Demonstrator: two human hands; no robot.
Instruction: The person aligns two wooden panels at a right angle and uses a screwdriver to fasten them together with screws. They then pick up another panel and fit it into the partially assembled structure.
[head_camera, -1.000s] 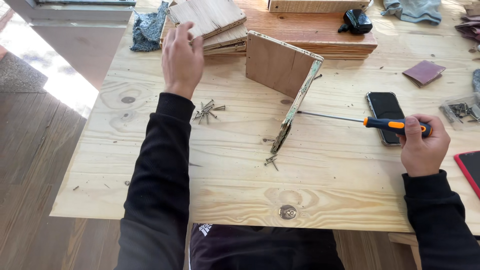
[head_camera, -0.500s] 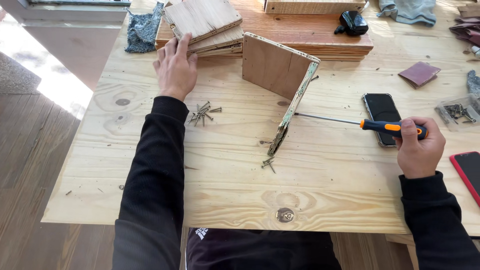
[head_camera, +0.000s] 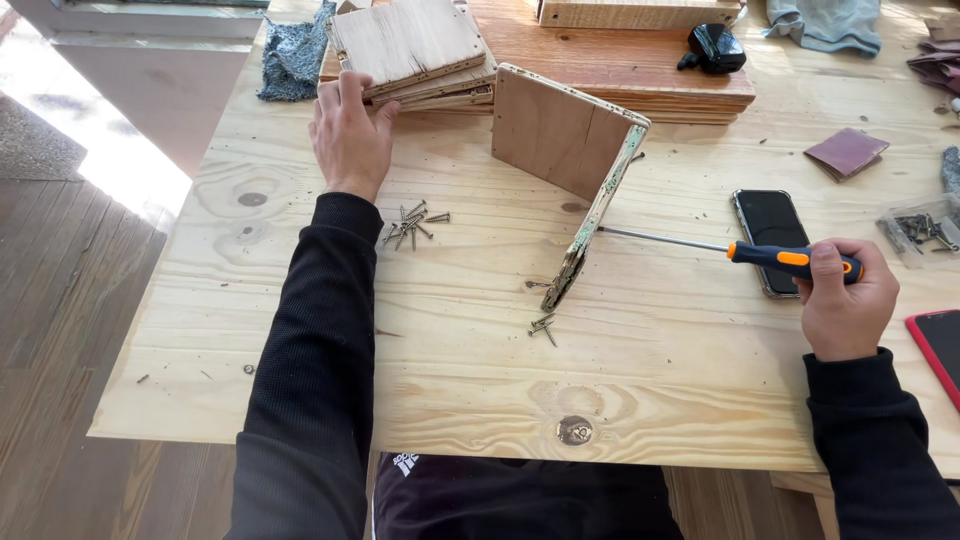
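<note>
My left hand (head_camera: 350, 135) rests against the near edge of a stack of small plywood panels (head_camera: 410, 45) at the back left of the plywood table (head_camera: 450, 390); its fingers touch the top panel. My right hand (head_camera: 848, 300) grips the orange-and-black handle of a long screwdriver (head_camera: 700, 245). The shaft points left, and its tip meets a worn, paint-flecked board (head_camera: 598, 215) standing on edge. That board is joined at a corner to a brown panel (head_camera: 550, 130), forming an upright L. A small pile of screws (head_camera: 410, 225) lies near my left forearm.
Two loose screws (head_camera: 543, 326) lie in front of the standing board. A black phone (head_camera: 772, 235) lies beside my right hand, a red-edged device (head_camera: 940, 345) at the right edge, a clear box of screws (head_camera: 925, 230), sandpaper (head_camera: 845, 152), a blue rag (head_camera: 295, 50), long reddish boards (head_camera: 620, 60) behind.
My left hand has moved from over the panel stack down to its near edge and now touches the top panel. The right hand and screwdriver have barely shifted.
</note>
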